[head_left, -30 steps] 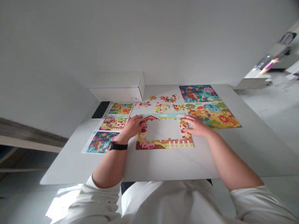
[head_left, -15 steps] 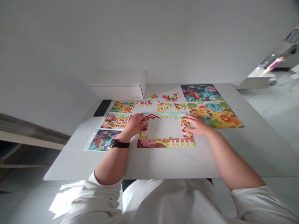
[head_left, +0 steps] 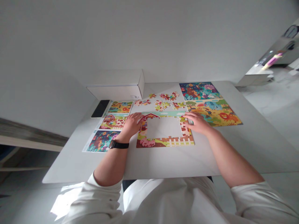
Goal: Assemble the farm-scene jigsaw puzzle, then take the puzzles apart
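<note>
A joined jigsaw border (head_left: 178, 142) with a farm picture lies flat on the white table, its middle bare. My left hand (head_left: 133, 123), a black watch on its wrist, rests at the border's upper left corner with fingers stretched out. On the opposite side, my right hand (head_left: 197, 122) lies with spread fingers at the upper right edge. Neither hand lifts anything. Just beyond the border are loose puzzle pieces, among them a cluster (head_left: 162, 105), another cluster (head_left: 178, 105) and a red-and-brown group (head_left: 169, 96).
Two finished puzzles, a dark night scene (head_left: 198, 91) and a yellow savanna scene (head_left: 213, 112), lie at the right. On the left are a picture sheet (head_left: 102, 141) and a black phone (head_left: 100, 109). A white box (head_left: 114, 91) stands against the wall.
The view has shifted slightly. The fingers of my right hand have moved a little at the border's right edge; my left hand stays at its corner.
</note>
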`<control>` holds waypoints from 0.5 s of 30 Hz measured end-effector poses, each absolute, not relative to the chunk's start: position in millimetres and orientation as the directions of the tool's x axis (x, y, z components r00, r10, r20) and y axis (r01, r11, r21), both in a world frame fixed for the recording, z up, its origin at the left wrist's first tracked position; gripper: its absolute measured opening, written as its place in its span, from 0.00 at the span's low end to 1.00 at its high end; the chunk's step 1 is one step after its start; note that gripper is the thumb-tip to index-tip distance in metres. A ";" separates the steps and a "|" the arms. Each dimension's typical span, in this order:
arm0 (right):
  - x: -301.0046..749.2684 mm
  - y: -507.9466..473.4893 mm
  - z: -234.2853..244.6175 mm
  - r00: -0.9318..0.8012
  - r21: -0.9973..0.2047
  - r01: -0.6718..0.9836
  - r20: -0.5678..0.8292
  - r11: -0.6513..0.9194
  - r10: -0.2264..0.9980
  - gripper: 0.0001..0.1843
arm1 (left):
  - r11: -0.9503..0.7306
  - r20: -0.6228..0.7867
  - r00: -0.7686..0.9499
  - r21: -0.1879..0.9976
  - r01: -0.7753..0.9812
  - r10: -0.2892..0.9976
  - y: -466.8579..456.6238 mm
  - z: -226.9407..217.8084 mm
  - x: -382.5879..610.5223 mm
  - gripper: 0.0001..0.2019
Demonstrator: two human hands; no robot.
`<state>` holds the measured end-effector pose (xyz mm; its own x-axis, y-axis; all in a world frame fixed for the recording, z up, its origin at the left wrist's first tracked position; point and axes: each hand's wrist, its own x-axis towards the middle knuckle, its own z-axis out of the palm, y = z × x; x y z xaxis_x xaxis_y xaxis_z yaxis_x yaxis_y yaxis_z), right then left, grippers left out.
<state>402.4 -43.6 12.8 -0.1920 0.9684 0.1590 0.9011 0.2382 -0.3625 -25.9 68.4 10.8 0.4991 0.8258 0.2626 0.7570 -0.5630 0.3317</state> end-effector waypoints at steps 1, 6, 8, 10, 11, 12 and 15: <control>401.9 -43.3 12.8 -0.190 -0.363 0.901 0.166 0.239 0.968 0.29 | -0.566 0.271 0.498 0.340 0.751 0.824 67.8 11.8 -25.6 0.21; 400.6 -42.6 11.3 -0.198 -0.362 0.899 0.171 0.248 0.965 0.27 | -0.618 0.240 0.571 0.368 0.695 0.785 62.6 21.5 -28.7 0.24; 400.5 -42.3 11.1 -0.212 -0.361 0.895 0.172 0.262 0.962 0.28 | -0.635 0.157 0.627 0.361 0.683 0.763 60.8 24.6 -32.2 0.33; 400.4 -42.0 10.9 -0.241 -0.357 0.891 0.157 0.282 0.958 0.30 | -0.637 0.061 0.661 0.347 0.688 0.748 59.5 25.8 -35.5 0.44; 400.3 -41.8 10.8 -0.252 -0.353 0.890 0.145 0.288 0.957 0.31 | -0.635 0.024 0.669 0.340 0.694 0.743 59.0 25.6 -36.7 0.48; 400.2 -41.7 10.6 -0.260 -0.350 0.891 0.132 0.290 0.957 0.33 | -0.633 -0.004 0.672 0.334 0.699 0.740 58.7 25.0 -37.5 0.51; 400.1 -41.8 10.3 -0.258 -0.346 0.896 0.110 0.280 0.960 0.35 | -0.640 -0.058 0.687 0.315 0.701 0.724 58.0 22.1 -37.0 0.55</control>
<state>400.1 -41.8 10.3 -0.2578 0.9599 0.1099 0.8955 0.2801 -0.3458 -37.0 58.0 22.1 0.6872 0.7242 -0.0585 0.7011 -0.6399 0.3145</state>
